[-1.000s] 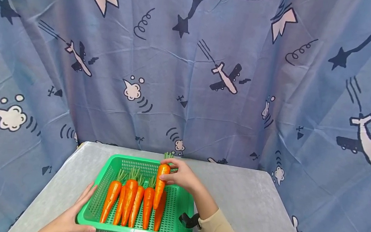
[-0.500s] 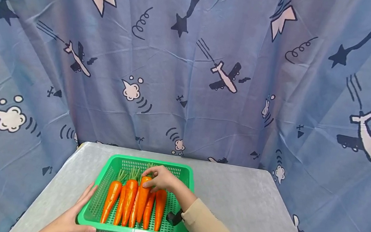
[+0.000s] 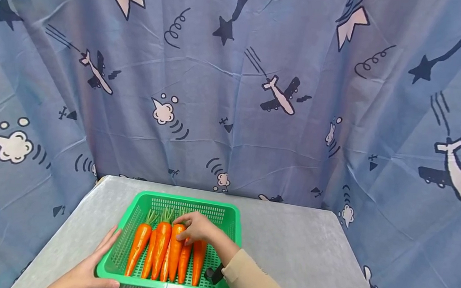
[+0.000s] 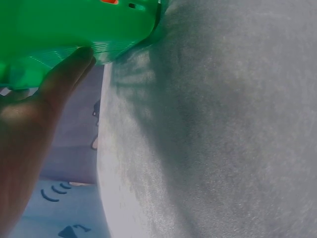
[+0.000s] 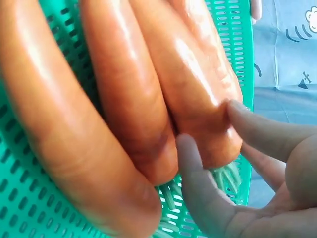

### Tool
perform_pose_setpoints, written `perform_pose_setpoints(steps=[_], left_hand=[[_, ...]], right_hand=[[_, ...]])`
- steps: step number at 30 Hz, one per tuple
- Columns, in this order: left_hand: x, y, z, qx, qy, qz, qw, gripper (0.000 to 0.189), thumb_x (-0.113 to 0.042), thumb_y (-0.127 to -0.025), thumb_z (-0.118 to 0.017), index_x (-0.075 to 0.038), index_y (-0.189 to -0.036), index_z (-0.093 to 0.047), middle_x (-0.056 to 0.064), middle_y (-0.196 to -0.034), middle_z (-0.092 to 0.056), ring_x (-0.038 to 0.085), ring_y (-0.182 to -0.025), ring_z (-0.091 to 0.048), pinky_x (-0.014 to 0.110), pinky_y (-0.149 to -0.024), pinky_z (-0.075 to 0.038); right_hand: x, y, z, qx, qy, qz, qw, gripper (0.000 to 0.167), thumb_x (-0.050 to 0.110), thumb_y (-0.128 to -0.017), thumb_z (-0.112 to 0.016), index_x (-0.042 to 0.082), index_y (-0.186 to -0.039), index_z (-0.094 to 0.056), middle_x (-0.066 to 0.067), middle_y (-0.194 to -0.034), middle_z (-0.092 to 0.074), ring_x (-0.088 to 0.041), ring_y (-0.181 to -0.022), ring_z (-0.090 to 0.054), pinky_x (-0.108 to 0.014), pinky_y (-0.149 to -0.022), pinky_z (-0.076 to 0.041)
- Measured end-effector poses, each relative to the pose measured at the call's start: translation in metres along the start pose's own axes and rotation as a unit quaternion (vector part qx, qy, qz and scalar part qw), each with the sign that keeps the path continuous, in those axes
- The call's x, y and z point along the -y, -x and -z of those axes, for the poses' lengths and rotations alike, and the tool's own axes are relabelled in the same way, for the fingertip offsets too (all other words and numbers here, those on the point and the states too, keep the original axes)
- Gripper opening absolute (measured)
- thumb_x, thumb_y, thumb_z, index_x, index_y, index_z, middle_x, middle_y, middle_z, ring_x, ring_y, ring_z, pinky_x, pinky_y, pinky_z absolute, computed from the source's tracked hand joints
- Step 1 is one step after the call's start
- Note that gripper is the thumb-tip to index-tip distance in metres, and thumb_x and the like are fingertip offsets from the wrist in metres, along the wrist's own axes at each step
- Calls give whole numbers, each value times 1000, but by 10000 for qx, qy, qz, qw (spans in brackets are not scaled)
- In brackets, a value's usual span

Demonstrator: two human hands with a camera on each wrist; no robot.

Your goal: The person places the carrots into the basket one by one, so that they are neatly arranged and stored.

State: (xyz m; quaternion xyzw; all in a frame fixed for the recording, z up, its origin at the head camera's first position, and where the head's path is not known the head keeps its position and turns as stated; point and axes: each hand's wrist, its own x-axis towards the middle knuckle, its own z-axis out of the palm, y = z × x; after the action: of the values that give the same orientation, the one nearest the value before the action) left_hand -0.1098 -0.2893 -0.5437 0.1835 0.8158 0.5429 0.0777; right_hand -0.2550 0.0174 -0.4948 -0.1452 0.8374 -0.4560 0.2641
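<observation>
A green plastic basket [image 3: 128,280] holds several orange carrots with green stem tufts, lying side by side. My right hand [image 3: 200,228] is over the middle of the row, pinching the thick end of one carrot [image 3: 175,258] between thumb and fingers. In the right wrist view, fingertips touch both sides of that carrot [image 5: 198,99], beside two more in front. At the basket's front left corner, my left hand [image 3: 86,271] rests with fingers straight along the outer wall and thumb at the front. The left wrist view shows it touching the basket wall [image 4: 74,29].
A grey-white table [image 3: 286,254] lies under the basket and extends to its right. Behind and at both sides hangs a blue curtain [image 3: 197,150] printed with airplanes. A black strap [image 3: 215,273] is on the right wrist, at the beige sleeve [image 3: 251,278].
My right hand has carried the carrot leftward from over the basket's right part and lowered it among the others in the row. The left hand and basket stay in place.
</observation>
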Motion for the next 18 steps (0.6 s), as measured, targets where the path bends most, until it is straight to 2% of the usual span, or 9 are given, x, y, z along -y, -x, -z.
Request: perform_pose_setpoints(steps=[3, 8, 10, 12, 13, 15, 18], left_hand=[[2, 0, 1, 37, 43, -33, 10000, 110, -8, -86, -77, -20, -164, 1, -17, -167, 17, -30, -133, -4, 14, -98, -38], [0, -2, 4, 3, -89, 41, 10000, 109, -9, -87, -75, -22, -164, 1, 9, -169, 20, -32, -132, -2, 15, -97, -38], [0, -2, 5, -22, -132, 95, 9999, 108, -10, -88, -75, -23, -164, 0, 8, -169, 19, -32, -131, -1, 15, -96, -38], [2, -2, 5, -84, -419, -19, 9991, 108, -12, -87, -76, -21, -165, -1, 5, -170, 17, -31, -132, 1, 18, -96, -39], [3, -2, 5, -119, -560, -102, 9983, 109, -13, -87, -77, -20, -165, -1, 5, -170, 16, -30, -134, 2, 22, -97, -41], [7, 0, 3, -156, -708, -234, 9971, 109, -14, -86, -77, -17, -164, -1, 5, -170, 15, -29, -135, 3, 39, -102, -44], [10, 3, 2, -124, -675, -114, 9976, 107, -15, -89, -74, -21, -164, 2, 2, -170, 17, -31, -133, 5, 65, -99, -40]], right_hand=[[1, 2, -1, -48, 283, -53, 9996, 43, 1, -81, -83, 19, -120, -76, -19, -122, -67, -28, -68, -68, -40, -63, -59], [7, 6, 6, -198, 413, 21, 9989, 53, 5, -80, -84, 22, -129, -72, -20, -128, -62, -28, -69, -67, -41, -66, -58], [9, 9, 10, -301, 421, 99, 9986, 55, 6, -80, -85, 23, -131, -70, -21, -130, -60, -29, -72, -67, -43, -68, -58], [9, 15, 16, -385, 425, 227, 9981, 55, 9, -81, -85, 24, -131, -70, -21, -133, -59, -30, -79, -69, -44, -70, -58], [9, 18, 20, -411, 406, 312, 9978, 54, 11, -81, -85, 24, -132, -70, -22, -135, -58, -32, -85, -70, -45, -72, -59], [6, 27, 29, -437, 442, 550, 9965, 53, 15, -83, -84, 25, -133, -69, -20, -139, -58, -36, -99, -69, -45, -74, -58], [0, 41, 46, -389, 672, 1095, 9909, 56, 22, -85, -83, 24, -138, -65, -13, -145, -56, -41, -117, -62, -47, -83, -57]])
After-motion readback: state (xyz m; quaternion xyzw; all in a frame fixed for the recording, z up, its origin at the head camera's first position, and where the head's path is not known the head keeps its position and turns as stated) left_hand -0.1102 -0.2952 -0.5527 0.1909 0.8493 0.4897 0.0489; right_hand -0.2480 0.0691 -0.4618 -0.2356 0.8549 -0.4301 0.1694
